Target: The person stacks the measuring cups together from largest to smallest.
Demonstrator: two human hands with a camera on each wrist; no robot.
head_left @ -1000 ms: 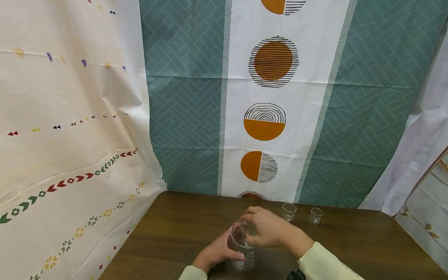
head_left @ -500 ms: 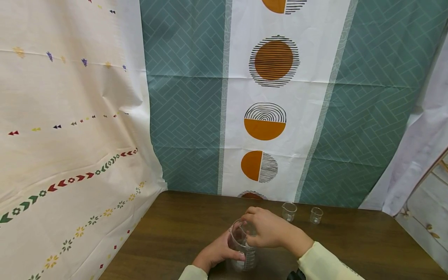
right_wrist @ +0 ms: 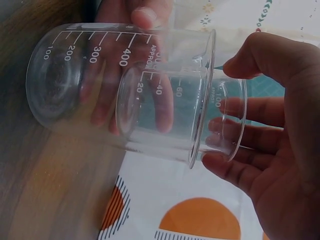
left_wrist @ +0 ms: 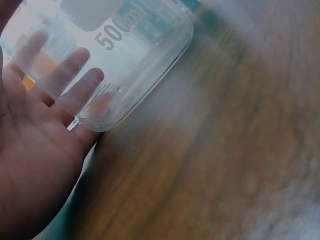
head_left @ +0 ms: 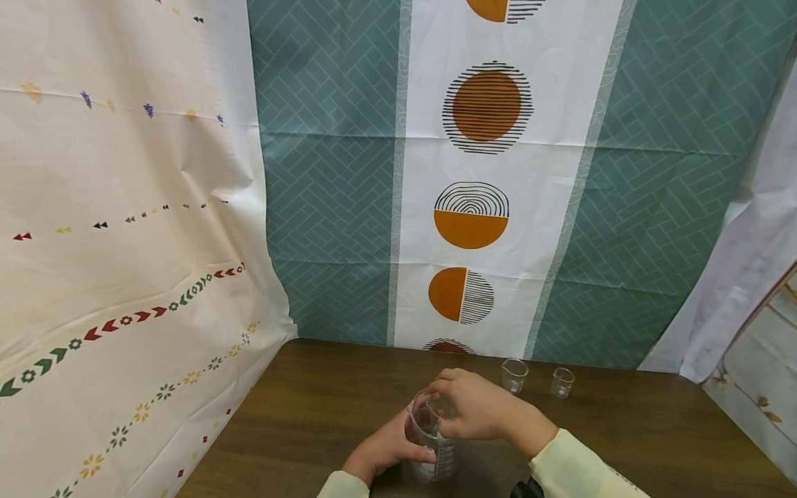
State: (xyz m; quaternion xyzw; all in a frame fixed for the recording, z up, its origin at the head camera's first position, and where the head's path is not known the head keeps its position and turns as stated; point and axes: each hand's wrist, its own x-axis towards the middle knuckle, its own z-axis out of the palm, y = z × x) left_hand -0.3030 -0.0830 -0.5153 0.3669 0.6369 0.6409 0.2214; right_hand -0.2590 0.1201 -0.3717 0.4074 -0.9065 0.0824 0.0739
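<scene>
A large clear glass beaker [head_left: 436, 460], marked 500 ml in the left wrist view, stands on the wooden table. My left hand [head_left: 394, 443] grips its side, fingers behind the glass and thumb in front. Inside its mouth sits a smaller beaker [right_wrist: 160, 107] with marks up to 100; its rim sticks out beyond the large rim [right_wrist: 204, 100]. My right hand [right_wrist: 280, 115] holds that small beaker by the rim, thumb on one side and fingers round the other. In the left wrist view my left hand [left_wrist: 45, 130] curves behind the large beaker [left_wrist: 130, 55].
Two small glass beakers, one [head_left: 514, 377] and a smaller one [head_left: 562, 383], stand near the back edge of the table [head_left: 324, 394]. A patterned cloth [head_left: 463, 207] hangs behind the table, and a cream cloth [head_left: 137, 277] lines the left side.
</scene>
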